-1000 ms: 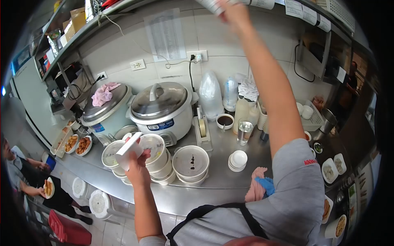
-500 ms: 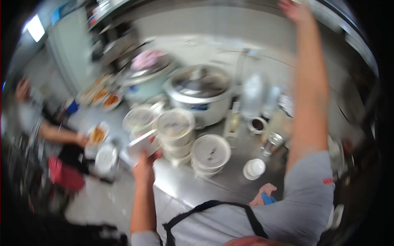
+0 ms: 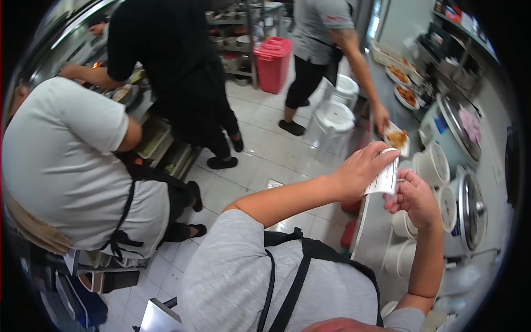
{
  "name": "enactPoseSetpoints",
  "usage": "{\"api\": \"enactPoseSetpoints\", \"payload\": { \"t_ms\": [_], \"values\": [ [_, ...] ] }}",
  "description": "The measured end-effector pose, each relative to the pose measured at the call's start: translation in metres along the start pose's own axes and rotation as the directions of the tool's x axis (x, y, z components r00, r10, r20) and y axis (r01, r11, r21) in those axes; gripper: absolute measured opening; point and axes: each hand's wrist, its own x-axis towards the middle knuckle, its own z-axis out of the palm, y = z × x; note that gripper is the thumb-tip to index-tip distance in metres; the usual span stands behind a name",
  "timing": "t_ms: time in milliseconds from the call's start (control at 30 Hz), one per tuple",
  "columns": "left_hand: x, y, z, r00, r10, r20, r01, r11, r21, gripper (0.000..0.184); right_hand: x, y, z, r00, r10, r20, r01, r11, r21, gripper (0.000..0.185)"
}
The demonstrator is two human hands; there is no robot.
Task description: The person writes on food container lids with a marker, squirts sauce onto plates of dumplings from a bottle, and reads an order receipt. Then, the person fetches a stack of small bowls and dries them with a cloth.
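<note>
My left hand (image 3: 359, 172) is closed on a white printed paper slip (image 3: 383, 178), its thumb and fingers along the slip's upper part. My right hand (image 3: 414, 199), with curled fingers, is pinched at the slip's right edge. Both hands are raised close together beside the steel counter. Just beyond them, another person's hand (image 3: 381, 118) holds a white dish of fried food (image 3: 396, 138). Lidded white tubs (image 3: 432, 165) stand to the right of my hands.
Rice cookers (image 3: 469, 213) line the counter (image 3: 358, 235) on the right. Plates of food (image 3: 406, 96) lie farther along. White stools (image 3: 333, 117) and a red bin (image 3: 272, 63) stand on the floor. A person in white (image 3: 72, 160) and one in black (image 3: 166, 61) are at the left.
The view has swung left, away from the wall. My right hand has come down from the shelf to the paper in my left hand. The other person's dish is now close to the counter.
</note>
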Motion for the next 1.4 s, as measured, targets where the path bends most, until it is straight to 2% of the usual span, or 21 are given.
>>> {"api": "enactPoseSetpoints", "payload": {
  "t_ms": [67,167,233,300,367,433,500,567,600,700,800,933,1033,1067,1133,1167,1200,1233,1300,1367,1400],
  "values": [
    [-0.012,-0.016,-0.042,0.999,-0.011,0.039,0.008,0.998,0.065,0.070,0.043,-0.003,0.032,0.988,-0.157,0.005,0.157,0.985,0.078,0.059],
    [-0.030,-0.040,-0.112,1.000,-0.002,0.024,-0.002,0.985,0.175,0.070,0.126,-0.005,0.076,0.923,-0.326,0.203,0.263,0.922,0.283,0.056],
    [-0.046,-0.066,-0.160,0.998,-0.065,0.028,0.055,0.961,0.272,0.074,0.167,-0.031,0.113,0.934,-0.299,0.196,0.273,0.951,0.146,0.041],
    [-0.050,-0.075,-0.227,0.985,-0.140,0.099,0.101,0.940,0.326,0.076,0.211,-0.068,0.150,0.813,-0.541,0.216,0.580,0.785,-0.216,0.031],
    [-0.058,-0.084,-0.283,0.972,-0.231,0.035,0.221,0.959,0.177,0.086,0.252,-0.109,0.180,0.739,-0.592,0.322,0.672,0.615,-0.412,0.026],
    [-0.067,-0.100,-0.334,0.922,-0.388,0.015,0.383,0.903,-0.195,0.085,0.283,-0.143,0.210,0.780,-0.495,0.382,0.626,0.624,-0.468,0.026],
    [-0.071,-0.101,-0.369,0.834,-0.541,-0.109,0.429,0.759,-0.491,0.074,0.315,-0.168,0.237,0.759,-0.434,0.485,0.644,0.611,-0.461,0.027],
    [-0.080,-0.114,-0.401,0.744,-0.647,-0.168,0.461,0.679,-0.571,0.063,0.348,-0.183,0.263,0.760,-0.359,0.542,0.632,0.600,-0.490,0.028],
    [-0.083,-0.123,-0.410,0.717,-0.656,-0.235,0.448,0.692,-0.565,0.049,0.365,-0.188,0.275,0.761,-0.314,0.567,0.618,0.615,-0.489,0.028],
    [-0.093,-0.143,-0.436,0.572,-0.759,-0.311,0.533,0.632,-0.563,0.042,0.407,-0.207,0.308,0.735,-0.216,0.643,0.622,0.592,-0.512,0.029],
    [-0.094,-0.162,-0.458,0.520,-0.770,-0.369,0.567,0.635,-0.524,0.041,0.435,-0.231,0.331,0.715,-0.101,0.691,0.620,0.550,-0.560,0.028],
    [-0.101,-0.179,-0.485,0.453,-0.787,-0.419,0.628,0.615,-0.477,0.034,0.496,-0.244,0.364,0.497,-0.144,0.856,0.774,0.521,-0.361,0.026],
    [-0.103,-0.173,-0.493,0.389,-0.792,-0.471,0.805,0.541,-0.245,0.022,0.503,-0.258,0.386,0.322,-0.164,0.932,0.899,0.361,-0.247,0.026],
    [-0.102,-0.161,-0.498,0.437,-0.741,-0.510,0.856,0.517,-0.017,0.023,0.503,-0.261,0.392,0.261,-0.155,0.953,0.949,0.219,-0.225,0.027],
    [-0.122,-0.140,-0.513,0.528,-0.629,-0.571,0.800,0.594,0.085,0.025,0.501,-0.260,0.399,0.128,-0.263,0.956,0.983,0.158,-0.088,0.032],
    [-0.125,-0.131,-0.520,0.642,-0.391,-0.660,0.603,0.789,0.119,0.029,0.498,-0.262,0.401,0.076,-0.305,0.949,0.990,0.134,-0.037,0.034],
    [-0.120,-0.123,-0.533,0.618,-0.081,-0.782,0.455,0.848,0.272,0.036,0.497,-0.264,0.403,-0.050,-0.410,0.911,0.990,0.100,0.099,0.037],
    [-0.105,-0.113,-0.551,0.521,0.116,-0.846,0.379,0.857,0.350,0.042,0.496,-0.266,0.406,-0.167,-0.507,0.845,0.972,0.057,0.226,0.040],
    [-0.070,-0.092,-0.592,0.472,0.296,-0.830,0.221,0.872,0.437,0.040,0.495,-0.272,0.417,-0.322,-0.632,0.705,0.936,-0.101,0.336,0.033],
    [-0.045,-0.089,-0.655,0.489,0.419,-0.765,0.218,0.791,0.572,0.028,0.495,-0.283,0.427,-0.507,-0.658,0.557,0.856,-0.456,0.241,0.027],
    [-0.029,-0.093,-0.689,0.486,0.419,-0.767,0.287,0.752,0.593,0.029,0.498,-0.285,0.433,-0.557,-0.654,0.512,0.815,-0.548,0.186,0.024]
  ]
}}
